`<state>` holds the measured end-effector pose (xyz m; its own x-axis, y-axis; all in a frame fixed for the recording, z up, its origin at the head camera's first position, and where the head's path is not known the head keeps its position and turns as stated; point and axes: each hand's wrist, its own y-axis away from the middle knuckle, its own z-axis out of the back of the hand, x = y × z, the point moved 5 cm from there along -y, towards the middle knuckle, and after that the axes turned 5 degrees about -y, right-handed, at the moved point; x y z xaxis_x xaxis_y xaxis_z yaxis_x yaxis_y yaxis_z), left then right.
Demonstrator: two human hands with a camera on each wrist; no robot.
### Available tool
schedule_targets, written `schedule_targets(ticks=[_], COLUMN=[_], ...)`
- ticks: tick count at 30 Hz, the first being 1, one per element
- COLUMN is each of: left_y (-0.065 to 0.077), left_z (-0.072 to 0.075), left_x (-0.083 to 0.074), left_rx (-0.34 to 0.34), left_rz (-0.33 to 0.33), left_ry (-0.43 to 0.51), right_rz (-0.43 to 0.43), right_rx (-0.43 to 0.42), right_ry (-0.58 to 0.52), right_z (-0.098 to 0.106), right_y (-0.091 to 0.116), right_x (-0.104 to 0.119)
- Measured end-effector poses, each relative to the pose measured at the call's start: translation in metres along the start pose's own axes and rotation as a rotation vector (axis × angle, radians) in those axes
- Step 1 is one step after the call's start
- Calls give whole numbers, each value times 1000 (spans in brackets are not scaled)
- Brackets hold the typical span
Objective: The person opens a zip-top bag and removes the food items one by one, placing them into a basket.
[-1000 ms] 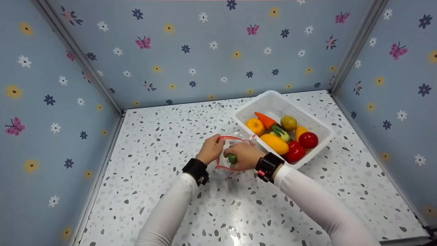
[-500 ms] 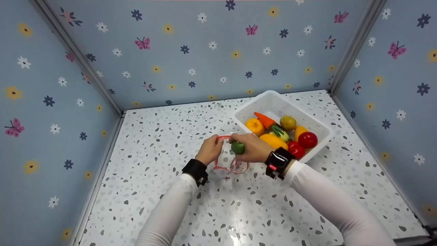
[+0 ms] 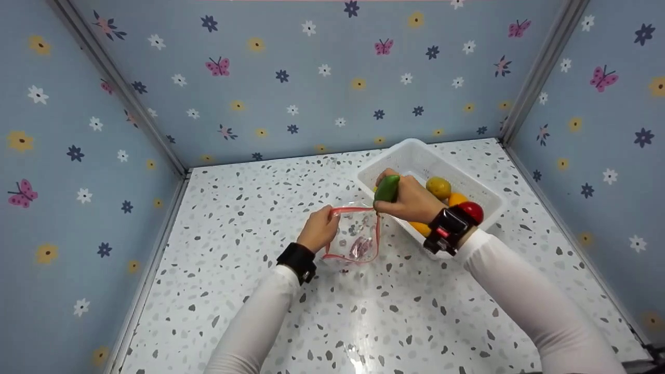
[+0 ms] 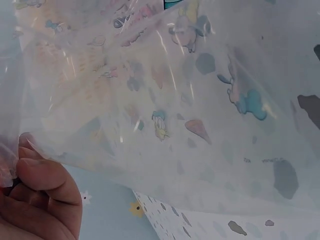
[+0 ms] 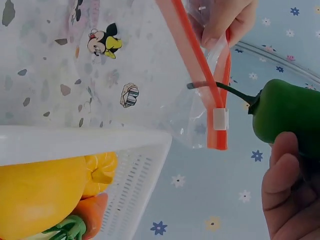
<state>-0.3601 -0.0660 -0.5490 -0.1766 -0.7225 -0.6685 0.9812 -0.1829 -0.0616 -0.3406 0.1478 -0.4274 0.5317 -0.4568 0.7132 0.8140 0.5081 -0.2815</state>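
Note:
My left hand [image 3: 318, 228] pinches the left edge of a clear zip bag [image 3: 358, 244] with a red seal and printed cartoon figures. The bag's mouth is spread wide. A green pepper [image 3: 387, 188] is gripped in my right hand [image 3: 415, 200], above the bag's far right corner and the near left side of the basket. In the right wrist view, the pepper [image 5: 287, 112] has a long curved stem that overlaps the red seal beside its white slider [image 5: 220, 119]. The left wrist view is mostly filled by the bag's printed film [image 4: 165, 165].
A white plastic basket [image 3: 475, 174] stands at the right. In it lie an olive-green fruit [image 3: 439, 188], a shiny red fruit [image 3: 471, 211], a yellow mango [image 5: 40, 190], a small yellow pumpkin [image 5: 100, 172] and a carrot [image 5: 92, 215]. Patterned panels [image 3: 332, 78] enclose the speckled table [image 3: 249, 218].
My right hand has moved away from the bag's mouth, up and to the right over the basket's edge, with the green pepper. The left hand keeps its place on the bag.

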Motion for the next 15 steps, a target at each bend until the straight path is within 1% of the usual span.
schedule_targets(ticks=[3,7,9,10,11,13,15], left_y=[0,0,1,1,1,1,1], left_z=[0,1,1,1,1,2,3], left_x=[0,0,1,2,3,4,5], left_rx=[5,0,-4,-6,-8,-17,-23], left_rz=[6,1,-1,-1,1,1,1], left_ry=[0,-11,-19,-23,-27,-33,-39], right_rz=[-45,-151,-192,-209,-221,-243,-287], right_rx=[-25,-77,-104,-115,-124,-134,-145], right_ry=[-112,-326,-389,-399,-384,-342,-279], right_z=[6,14,19,21,24,29,34], right_y=[0,0,1,1,2,2,4], right_x=[-5,-16,-22,-25,-27,-32,-38])
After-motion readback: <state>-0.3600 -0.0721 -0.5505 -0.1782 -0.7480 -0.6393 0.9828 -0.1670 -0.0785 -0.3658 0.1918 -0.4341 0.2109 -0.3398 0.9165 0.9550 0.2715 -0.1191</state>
